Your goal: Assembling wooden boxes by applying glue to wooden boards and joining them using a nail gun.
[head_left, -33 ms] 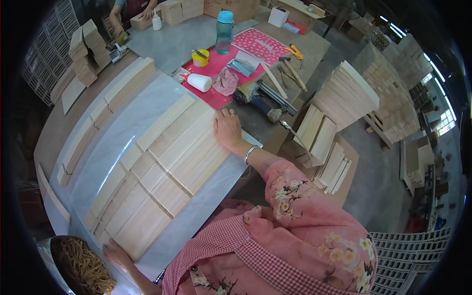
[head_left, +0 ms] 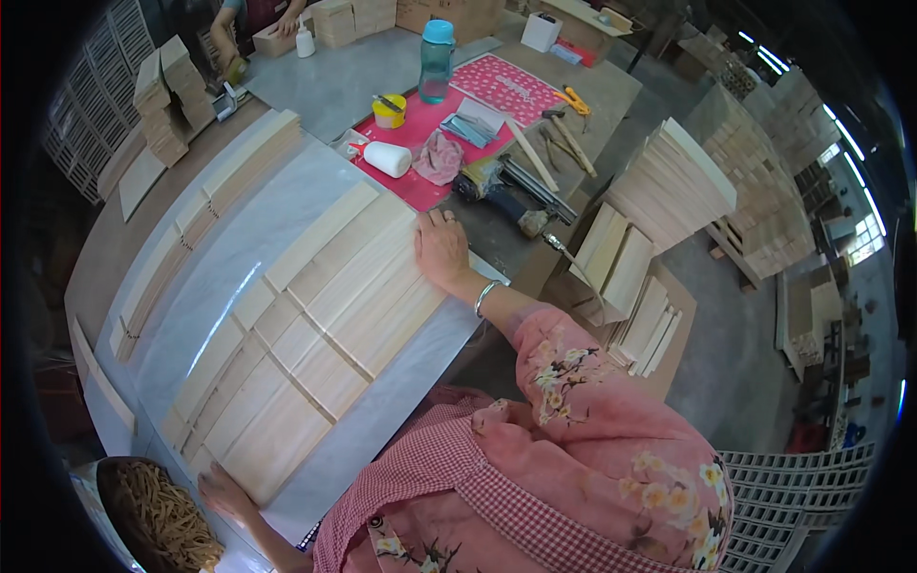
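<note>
Pale wooden boards (head_left: 358,306) lie side by side on a grey sheet-covered tabletop (head_left: 406,382), in rows with narrow gaps across them. At their far right end my right hand (head_left: 442,250), with a silver bangle at the wrist, has its fingers bent over the board ends. My left hand (head_left: 227,492) is against the opposite, near left end, its fingers partly hidden by the wood. Both hands grip the rows from their ends. Farther back on the same surface runs a separate strip of boards (head_left: 205,224) with dark notches at its joints.
Right of the boards lie a nail gun (head_left: 501,201), a white glue bottle (head_left: 387,159), a pink rag (head_left: 438,159) and a hammer (head_left: 569,141). A blue bottle (head_left: 436,67) stands behind. Wood scraps (head_left: 162,506) fill a bin at lower left. Across the table are a co-worker's hands (head_left: 287,24).
</note>
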Motion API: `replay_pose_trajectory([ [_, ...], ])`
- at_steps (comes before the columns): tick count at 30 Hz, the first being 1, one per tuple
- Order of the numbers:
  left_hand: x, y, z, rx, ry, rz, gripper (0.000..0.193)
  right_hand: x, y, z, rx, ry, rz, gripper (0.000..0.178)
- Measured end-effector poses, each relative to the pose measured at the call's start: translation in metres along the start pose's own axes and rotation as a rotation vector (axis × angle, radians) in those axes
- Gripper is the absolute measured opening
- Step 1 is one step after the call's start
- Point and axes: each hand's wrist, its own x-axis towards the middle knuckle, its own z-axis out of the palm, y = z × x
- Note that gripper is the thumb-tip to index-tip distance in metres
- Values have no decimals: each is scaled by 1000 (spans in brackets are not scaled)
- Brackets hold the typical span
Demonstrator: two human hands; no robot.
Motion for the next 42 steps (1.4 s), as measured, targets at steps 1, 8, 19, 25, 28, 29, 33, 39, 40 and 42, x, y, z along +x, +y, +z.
replay_pose_trajectory([
  [1,0,-2,-1,-24,-1,11,66,1,-1,-2,-11,-14,-11,15],
  [8,0,8,-8,-9,0,-40,48,6,-6,2,-249,-236,6,10],
  [19,45,-32,44,-2,54,135,54,31,14,49,-1,-165,-87,18],
  [25,43,-25,51,75,105,151,56,33,9,36,41,-81,-189,21],
  [28,42,-22,48,33,104,154,58,35,11,36,23,-66,-232,23],
  [29,41,-22,46,30,106,140,58,36,11,36,32,-74,-251,24],
  [33,37,-9,38,22,120,88,59,43,14,38,50,-126,-294,24],
  [39,57,1,27,121,123,58,61,74,0,55,-5,-308,-171,22],
  [40,70,2,35,124,124,49,61,78,-4,64,41,-261,-166,22],
  [42,91,5,50,16,214,155,64,82,-9,79,129,-170,-151,24],
])
